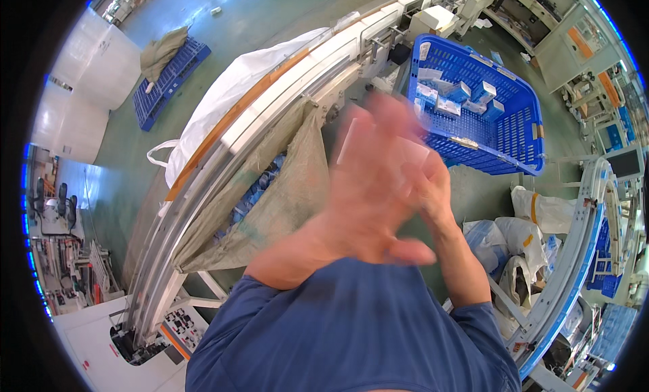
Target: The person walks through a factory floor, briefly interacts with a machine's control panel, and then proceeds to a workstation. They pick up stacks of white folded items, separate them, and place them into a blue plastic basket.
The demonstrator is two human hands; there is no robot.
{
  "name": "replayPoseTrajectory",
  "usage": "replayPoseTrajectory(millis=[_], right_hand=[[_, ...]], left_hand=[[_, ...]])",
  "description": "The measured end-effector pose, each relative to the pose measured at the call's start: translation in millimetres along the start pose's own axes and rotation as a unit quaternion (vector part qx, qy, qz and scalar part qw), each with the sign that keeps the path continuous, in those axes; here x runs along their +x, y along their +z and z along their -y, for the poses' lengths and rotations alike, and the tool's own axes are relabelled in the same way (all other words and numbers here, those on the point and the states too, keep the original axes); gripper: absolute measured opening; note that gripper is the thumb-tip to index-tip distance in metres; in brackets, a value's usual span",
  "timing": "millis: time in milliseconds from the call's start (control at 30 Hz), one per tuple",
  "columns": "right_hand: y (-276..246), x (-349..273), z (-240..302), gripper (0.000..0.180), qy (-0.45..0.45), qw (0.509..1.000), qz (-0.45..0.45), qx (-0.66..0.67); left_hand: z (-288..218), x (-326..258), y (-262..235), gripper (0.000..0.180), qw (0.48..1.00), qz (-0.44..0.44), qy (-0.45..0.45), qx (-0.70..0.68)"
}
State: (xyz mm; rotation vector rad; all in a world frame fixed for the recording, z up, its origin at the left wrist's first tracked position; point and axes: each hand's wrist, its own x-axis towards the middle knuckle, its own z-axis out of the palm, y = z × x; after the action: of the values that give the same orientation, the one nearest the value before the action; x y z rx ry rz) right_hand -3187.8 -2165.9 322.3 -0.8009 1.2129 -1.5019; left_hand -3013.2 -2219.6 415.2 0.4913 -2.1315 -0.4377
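both hands are up in front of the chest, right over the work area, and they blur badly. the left hand is spread wide, palm toward the camera, fingers fanned and thumb sticking out to the right; it covers most of the right hand, whose fingers i cannot read. between them sits a small pale flat piece, squarish, its long axis hard to judge through the blur, and whether either hand actually grips it i cannot tell.

just behind the hands stands a blue plastic crate with small blue and white boxes lying in it. to the left a burlap sack hangs open from a curved conveyor rail, more blue packs showing inside. a white bulk bag lies behind the rail. clear plastic bags pile up at lower right, beside another conveyor.
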Motion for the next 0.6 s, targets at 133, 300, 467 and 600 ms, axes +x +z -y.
replayPoseTrajectory(millis=[133, 300, 467, 600], right_hand=[[-42.6, -3.9, 9.3, 0.041, -0.085, 0.988, -0.117, -0.053], [-79.0, -11.8, -13.7, 0.042, -0.009, 0.984, -0.166, -0.059], [-72.7, -19.6, 9.9, 0.041, -0.078, 0.977, -0.197, -0.038], [-97.5, -26.2, -2.6, 0.038, -0.028, 0.979, -0.196, -0.045]], left_hand=[[58.3, -80.6, 57.1, 0.077, 0.942, 0.221, -0.2, 0.155], [13.5, -11.5, 38.9, 0.076, 0.996, 0.049, -0.027, 0.067], [54.7, -87.4, 94.4, 0.075, 0.951, 0.263, -0.119, 0.114], [43.7, -48.4, 75.8, 0.068, 0.984, 0.081, -0.108, 0.121]])
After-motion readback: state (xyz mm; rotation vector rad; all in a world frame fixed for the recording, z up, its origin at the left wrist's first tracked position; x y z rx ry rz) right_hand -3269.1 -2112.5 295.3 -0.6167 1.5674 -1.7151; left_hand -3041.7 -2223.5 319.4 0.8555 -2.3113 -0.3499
